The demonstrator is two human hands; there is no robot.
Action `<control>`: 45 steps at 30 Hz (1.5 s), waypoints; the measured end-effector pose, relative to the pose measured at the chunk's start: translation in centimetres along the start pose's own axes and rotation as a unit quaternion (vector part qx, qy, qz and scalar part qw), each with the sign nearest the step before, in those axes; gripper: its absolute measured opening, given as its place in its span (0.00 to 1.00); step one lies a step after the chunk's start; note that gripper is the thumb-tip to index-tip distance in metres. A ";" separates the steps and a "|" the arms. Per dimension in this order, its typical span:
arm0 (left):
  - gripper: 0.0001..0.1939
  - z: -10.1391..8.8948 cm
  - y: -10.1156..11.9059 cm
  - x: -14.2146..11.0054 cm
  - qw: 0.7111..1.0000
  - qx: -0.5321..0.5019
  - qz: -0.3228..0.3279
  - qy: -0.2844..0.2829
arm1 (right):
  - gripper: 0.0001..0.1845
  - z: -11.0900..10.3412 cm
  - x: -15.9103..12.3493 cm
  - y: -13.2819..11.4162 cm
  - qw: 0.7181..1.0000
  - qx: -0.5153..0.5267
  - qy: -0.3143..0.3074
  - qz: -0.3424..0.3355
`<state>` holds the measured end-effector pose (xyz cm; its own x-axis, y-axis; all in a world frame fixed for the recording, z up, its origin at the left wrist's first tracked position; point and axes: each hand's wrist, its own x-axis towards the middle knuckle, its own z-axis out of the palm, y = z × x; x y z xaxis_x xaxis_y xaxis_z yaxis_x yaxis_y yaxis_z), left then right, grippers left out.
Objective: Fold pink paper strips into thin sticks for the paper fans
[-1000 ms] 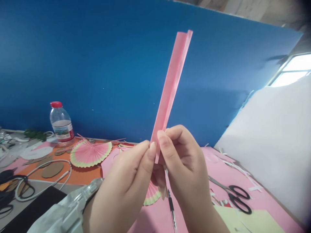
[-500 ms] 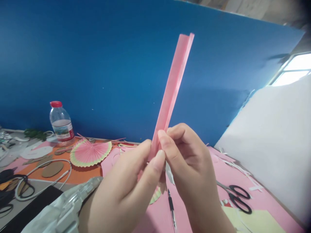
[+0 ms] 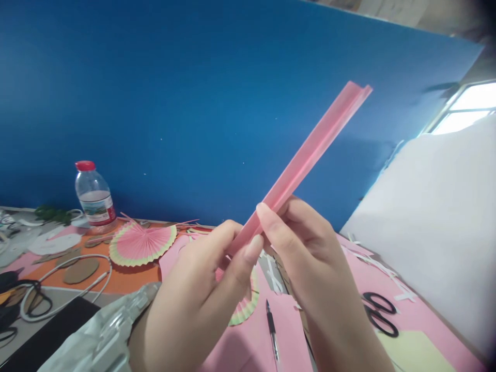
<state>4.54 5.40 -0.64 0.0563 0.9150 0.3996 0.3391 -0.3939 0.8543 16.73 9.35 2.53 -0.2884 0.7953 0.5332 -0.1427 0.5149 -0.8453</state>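
Observation:
A long strip of folded pink paper is held up in the air, slanting toward the upper right with its creases running lengthwise. My left hand pinches its lower end between thumb and fingers. Just above that, my right hand grips the strip, thumb along its near face. Below my hands a pink and yellow pleated paper piece lies partly hidden on the pink paper sheet. A black pen rests on that sheet.
At left stand a red-capped bottle and a pleated paper fan beside a white cable. Cardboard discs lie nearby. Black-handled scissors lie at right, near pale yellow paper. A blue panel rises behind.
The pink strip has tilted from nearly upright over to the right. My right hand has shifted slightly right, staying on the strip along with my left hand.

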 end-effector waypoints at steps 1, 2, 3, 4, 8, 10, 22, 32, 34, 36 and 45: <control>0.17 0.0 0.0 0.0 1.000 0.001 0.004 0.009 | 0.19 0.0 0.0 0.0 1.000 -0.004 -0.005 -0.005; 0.17 0.0 0.0 0.1 1.000 0.006 0.009 0.015 | 0.19 -0.1 0.0 0.1 1.000 -0.015 -0.001 -0.012; 0.17 -0.1 0.1 0.1 1.000 0.014 0.014 0.019 | 0.18 -0.2 0.0 0.1 0.999 -0.033 0.000 -0.017; 0.18 -0.1 0.1 0.1 0.999 0.024 0.019 0.022 | 0.18 -0.3 0.0 0.2 0.998 -0.054 0.004 -0.021; 0.19 -0.1 0.1 0.1 0.997 0.064 0.023 0.030 | 0.17 -0.7 0.0 0.4 0.995 -0.094 0.000 -0.034; 0.19 -0.1 0.1 0.1 0.996 0.077 0.028 0.034 | 0.18 -0.8 0.0 0.4 0.996 -0.082 -0.005 -0.029; 0.19 -0.1 0.1 0.1 0.999 -0.042 0.002 0.015 | 0.19 -0.8 0.1 0.9 0.994 -0.101 0.036 -0.030; 0.11 0.0 0.0 0.1 0.993 0.022 0.058 0.105 | 0.17 0.2 -0.2 1.1 0.995 -0.050 0.039 -0.075; 0.14 0.0 -0.1 0.2 0.989 0.056 0.066 0.120 | 0.17 0.2 -0.2 1.2 0.996 -0.040 0.043 -0.071; 0.16 0.0 0.0 0.2 0.986 0.079 0.069 0.131 | 0.16 0.2 -0.2 1.3 0.996 -0.041 0.048 -0.065; 0.18 -0.1 -0.1 0.3 0.992 0.035 0.056 0.112 | 0.18 0.5 -0.3 1.6 0.993 -0.061 0.079 -0.063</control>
<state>4.37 5.67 -0.60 -0.1089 0.8202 0.5616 0.4077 -0.4783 0.7778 16.15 9.75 1.00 -0.1229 0.7578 0.6408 -0.0504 0.6401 -0.7667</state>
